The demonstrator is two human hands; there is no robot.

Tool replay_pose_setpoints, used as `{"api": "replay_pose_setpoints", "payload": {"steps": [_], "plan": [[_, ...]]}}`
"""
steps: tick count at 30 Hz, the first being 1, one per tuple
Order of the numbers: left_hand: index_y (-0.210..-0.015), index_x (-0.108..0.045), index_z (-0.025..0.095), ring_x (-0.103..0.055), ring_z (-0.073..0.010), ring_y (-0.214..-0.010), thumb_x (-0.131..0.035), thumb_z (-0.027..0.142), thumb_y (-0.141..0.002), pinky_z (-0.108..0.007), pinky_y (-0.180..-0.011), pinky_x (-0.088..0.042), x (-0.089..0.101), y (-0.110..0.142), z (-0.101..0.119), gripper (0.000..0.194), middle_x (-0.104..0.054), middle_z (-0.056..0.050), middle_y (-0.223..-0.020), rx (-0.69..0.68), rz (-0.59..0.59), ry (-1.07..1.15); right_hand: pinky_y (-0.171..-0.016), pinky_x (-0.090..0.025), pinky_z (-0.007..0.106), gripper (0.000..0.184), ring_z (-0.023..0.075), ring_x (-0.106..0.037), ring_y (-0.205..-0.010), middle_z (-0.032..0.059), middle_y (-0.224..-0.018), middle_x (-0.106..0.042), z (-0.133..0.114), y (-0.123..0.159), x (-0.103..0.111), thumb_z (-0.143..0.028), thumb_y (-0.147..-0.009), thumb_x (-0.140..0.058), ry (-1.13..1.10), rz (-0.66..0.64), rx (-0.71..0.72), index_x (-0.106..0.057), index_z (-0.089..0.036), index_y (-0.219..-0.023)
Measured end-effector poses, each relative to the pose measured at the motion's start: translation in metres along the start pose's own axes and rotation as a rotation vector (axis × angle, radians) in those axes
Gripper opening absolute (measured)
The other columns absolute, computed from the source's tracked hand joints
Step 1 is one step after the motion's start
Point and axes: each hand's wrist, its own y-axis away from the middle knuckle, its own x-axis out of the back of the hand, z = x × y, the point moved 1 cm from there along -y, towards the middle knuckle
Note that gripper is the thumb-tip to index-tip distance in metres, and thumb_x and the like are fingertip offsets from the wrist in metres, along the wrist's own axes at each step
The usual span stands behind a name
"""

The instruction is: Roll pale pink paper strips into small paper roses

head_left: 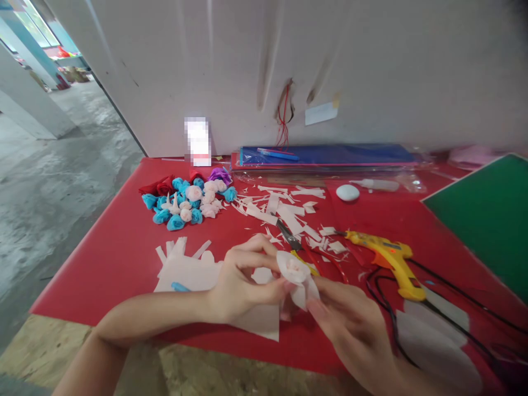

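The left hand point(247, 275) pinches a pale paper flower point(295, 268) between its thumb and fingers. The right hand point(355, 316) is at 4 o'clock from the flower, and its thumb and fingers pinch the loose end of the flower's paper. The flower is up above the red desk point(99, 247), near the side closest to the person. All the clock places here start from this flower. At 12 o'clock, just past it, lies a tool point(291, 237) with a dark tip and some yellow and red on it. Lots of little white paper scraps point(291, 217) lie around that tip. At 3 o'clock is a yellow glue gun point(391, 258) with a black cord. Pale sheets point(433, 338) lie at 4 o'clock, partly under the gun. At 9 o'clock, white paper point(185, 269) lies flat, with a small blue stick point(180, 287) on top of it. At 10 o'clock sits a heap of paper flowers point(176, 221), blue, pink, red and purple. A smooth white egg-shaped thing point(347, 192) rests at 1 o'clock.
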Motion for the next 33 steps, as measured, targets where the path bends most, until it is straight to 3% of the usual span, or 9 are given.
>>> {"api": "replay_pose_setpoints", "payload": {"steps": [3, 6, 10, 16, 26, 33], "plan": [[-0.067, -0.066, 0.018, -0.049, -0.0101, -0.061, -0.067, 0.025, -0.068, -0.024, -0.058, -0.042, -0.0011, 0.0002, -0.002, 0.007, -0.053, 0.0, -0.064, -0.066, 0.019, -0.062, -0.036, -0.044, 0.018, 0.029, 0.0105, -0.053, -0.035, -0.0023, -0.043, -0.055, -0.0006, 0.0022, -0.0005, -0.033, -0.081, -0.049, 0.094, 0.034, 0.05, -0.056, -0.017, -0.058], [-0.066, -0.064, 0.017, -0.048, -0.0101, -0.063, -0.066, 0.024, -0.069, -0.024, -0.061, -0.042, -0.0018, 0.0006, -0.0018, 0.008, -0.053, 0.0, -0.064, -0.104, 0.0, -0.086, -0.033, -0.04, 0.016, 0.032, 0.0082, -0.049, -0.031, -0.004, -0.039, -0.054, -0.0025, 0.0026, -0.0022, -0.026, -0.08, -0.05, 0.2, 0.11, 0.042, -0.052, -0.018, -0.05], [-0.068, -0.062, 0.015, -0.048, -0.0097, -0.063, -0.064, 0.023, -0.071, -0.024, -0.061, -0.043, -0.0021, 0.0017, 0.0, 0.008, -0.051, -0.001, -0.067, -0.052, -0.051, -0.032, -0.036, -0.042, 0.014, 0.031, 0.0078, -0.054, -0.033, -0.0045, -0.041, -0.058, -0.0059, 0.0008, -0.004, -0.022, -0.081, -0.047, 0.189, 0.086, 0.042, -0.054, -0.019, -0.051], [-0.069, -0.062, 0.015, -0.047, -0.0089, -0.061, -0.067, 0.021, -0.067, -0.022, -0.057, -0.042, -0.0032, 0.0018, 0.0007, 0.008, -0.05, 0.0, -0.068, -0.02, -0.06, -0.005, -0.033, -0.039, 0.015, 0.038, 0.0069, -0.048, -0.03, -0.0046, -0.036, -0.049, -0.0074, 0.0006, -0.0017, -0.023, -0.083, -0.044, 0.265, 0.089, 0.057, -0.049, -0.019, -0.046], [-0.066, -0.062, 0.017, -0.047, -0.0093, -0.063, -0.065, 0.013, -0.066, -0.022, -0.059, -0.041, -0.0041, 0.0024, 0.0022, 0.005, -0.051, 0.001, -0.064, -0.098, -0.018, -0.055, -0.038, -0.043, 0.017, 0.032, 0.0099, -0.055, -0.036, -0.0034, -0.039, -0.052, -0.0079, 0.0004, -0.0034, -0.019, -0.08, -0.045, 0.278, 0.1, 0.086, -0.048, -0.019, -0.048], [-0.064, -0.062, 0.017, -0.046, -0.0098, -0.063, -0.065, 0.018, -0.069, -0.025, -0.064, -0.042, -0.0033, 0.0027, 0.003, 0.005, -0.053, 0.001, -0.064, -0.059, -0.006, -0.005, -0.036, -0.042, 0.016, 0.021, 0.0084, -0.054, -0.033, -0.0034, -0.045, -0.06, -0.0067, 0.0011, -0.0003, -0.019, -0.078, -0.049, 0.276, 0.14, 0.096, -0.054, -0.02, -0.057]]}}
